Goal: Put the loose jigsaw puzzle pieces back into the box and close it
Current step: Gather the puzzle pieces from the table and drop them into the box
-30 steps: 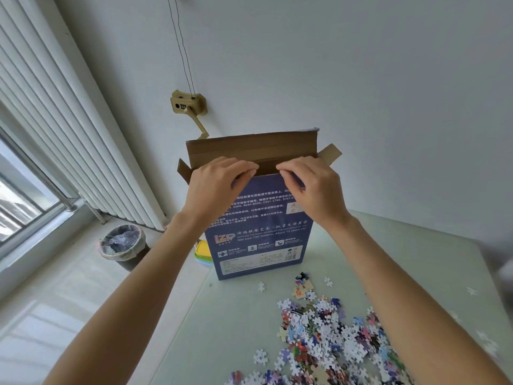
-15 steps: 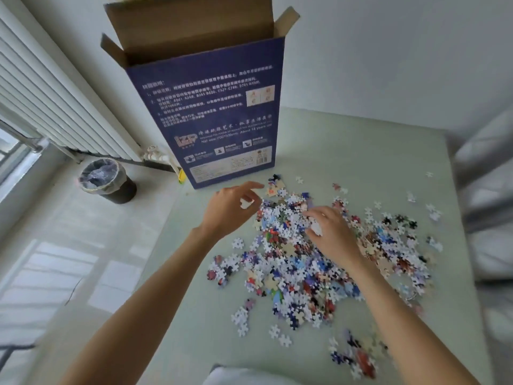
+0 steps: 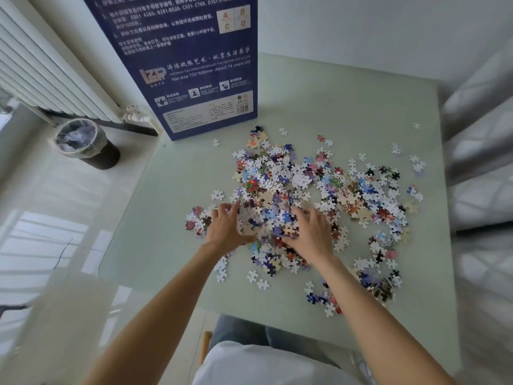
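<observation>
We reach both bare forearms forward from the bottom of the view, converging toward each other; our left hand lies palm down, fingers spread and slightly curled, thumb toward the right hand; our right hand mirrors it, palm down, fingers bent and splayed; the two hands sit near each other, cupped inward, not touching.

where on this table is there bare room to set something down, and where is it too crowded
Free: the table's left strip, between the blue box, the left hand and the near edge; also the far right corner beyond the puzzle pieces. Crowded: the middle and right, and between both hands, right hand included.
</observation>
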Demonstrator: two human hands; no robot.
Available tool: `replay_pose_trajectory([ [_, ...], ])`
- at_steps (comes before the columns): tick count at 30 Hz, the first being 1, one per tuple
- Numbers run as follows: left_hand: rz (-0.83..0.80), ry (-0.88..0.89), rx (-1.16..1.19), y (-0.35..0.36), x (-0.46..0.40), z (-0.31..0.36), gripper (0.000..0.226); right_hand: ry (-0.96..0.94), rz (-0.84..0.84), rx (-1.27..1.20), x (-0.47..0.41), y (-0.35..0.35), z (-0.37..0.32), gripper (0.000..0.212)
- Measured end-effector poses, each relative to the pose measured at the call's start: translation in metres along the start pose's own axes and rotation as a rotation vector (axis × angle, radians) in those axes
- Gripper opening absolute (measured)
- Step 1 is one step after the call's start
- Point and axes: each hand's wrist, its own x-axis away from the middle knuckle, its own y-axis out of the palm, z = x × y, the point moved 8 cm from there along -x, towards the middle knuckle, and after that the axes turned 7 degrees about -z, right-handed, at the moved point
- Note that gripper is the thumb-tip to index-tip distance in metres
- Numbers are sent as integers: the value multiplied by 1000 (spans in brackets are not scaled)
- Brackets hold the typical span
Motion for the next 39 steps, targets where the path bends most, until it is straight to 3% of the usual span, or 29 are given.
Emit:
replay_pose_trajectory([
  [7,22,10,41,10,-3,8,97,-16,6,-29,-6,-6,2,103],
  [12,15,8,229,12,-2,4,77,15,-48,1,-13,-2,1,78],
  [15,52,58,235,3,1,6,54,33,-38,-14,-13,-3,-4,65],
  [20,69,111,246,-12,-1,3,37,46,-58,-132,-12,-3,-15,53],
  [23,47,122,245,-20,-2,1,40,96,-72,-270,-9,-1,-19,59],
  [25,-22,139,257,-20,-2,3,54,99,-90,-320,-6,1,-27,65],
  [28,-123,176,203,-13,-4,11,74,97,-137,-330,-3,4,-35,76],
  [31,-146,194,167,-7,-9,15,77,127,-141,-294,-4,5,-39,82],
  [39,-74,217,124,-6,-20,25,70,149,29,-345,-10,-11,-40,40],
])
